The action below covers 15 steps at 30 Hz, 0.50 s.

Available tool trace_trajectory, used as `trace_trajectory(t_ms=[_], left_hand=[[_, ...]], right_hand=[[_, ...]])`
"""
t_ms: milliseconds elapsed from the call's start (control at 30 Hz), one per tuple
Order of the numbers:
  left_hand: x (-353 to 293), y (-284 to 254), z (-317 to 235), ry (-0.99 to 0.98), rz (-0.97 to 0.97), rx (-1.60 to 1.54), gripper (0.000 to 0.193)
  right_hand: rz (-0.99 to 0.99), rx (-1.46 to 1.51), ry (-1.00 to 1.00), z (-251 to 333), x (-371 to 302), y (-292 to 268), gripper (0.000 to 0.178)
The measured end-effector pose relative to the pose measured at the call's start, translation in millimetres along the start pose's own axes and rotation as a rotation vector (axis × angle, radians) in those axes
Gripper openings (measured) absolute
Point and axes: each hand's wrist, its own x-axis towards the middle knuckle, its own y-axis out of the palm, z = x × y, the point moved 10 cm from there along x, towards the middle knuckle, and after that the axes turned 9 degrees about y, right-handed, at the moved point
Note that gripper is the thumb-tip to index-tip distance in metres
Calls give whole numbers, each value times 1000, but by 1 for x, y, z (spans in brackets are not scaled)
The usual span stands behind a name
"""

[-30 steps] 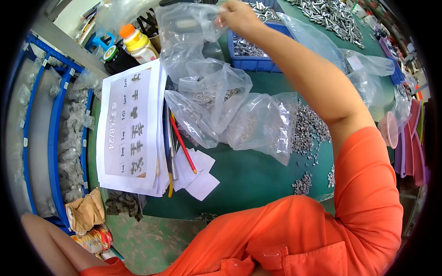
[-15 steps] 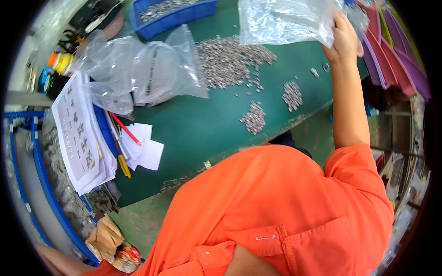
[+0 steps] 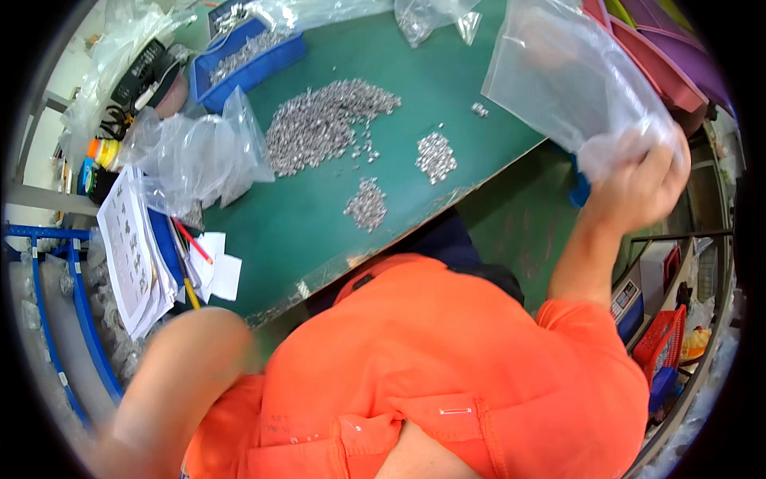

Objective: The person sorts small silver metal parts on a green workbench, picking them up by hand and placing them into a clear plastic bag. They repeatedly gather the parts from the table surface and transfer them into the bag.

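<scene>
My right hand (image 3: 638, 184) is closed on one end of a clear plastic bag (image 3: 550, 72), past the right edge of the green table (image 3: 303, 255). The rest of the bag spreads over the table's far right corner. My left arm (image 3: 195, 343) is bent and blurred at the lower left; its hand is out of sight. A large pile of small grey metal pieces (image 3: 319, 120) lies in the middle of the table. Nearer me are two smaller heaps, one on the right (image 3: 436, 157) and one on the left (image 3: 367, 206).
A blue bin (image 3: 247, 68) of metal pieces stands at the far left, with a clear bag (image 3: 195, 156) nearer. Printed sheets (image 3: 132, 247), a red pen (image 3: 191, 239) and white paper slips (image 3: 219, 267) lie along the left edge. Pink and purple bins (image 3: 654, 56) stand at the far right.
My right hand has drawn the clear bag to the right and nearer to me. My left arm has bent up into view at the lower left. The view has turned rightward.
</scene>
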Motion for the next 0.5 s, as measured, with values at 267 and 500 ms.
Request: trace_trajectory(t_ms=[267, 500], left_hand=[[18, 109, 163, -334, -438, -590, 25], [34, 176, 147, 348, -75, 261, 30]], right_hand=[[343, -5, 81, -27, -90, -55, 18], [334, -718, -73, -37, -89, -101, 37]])
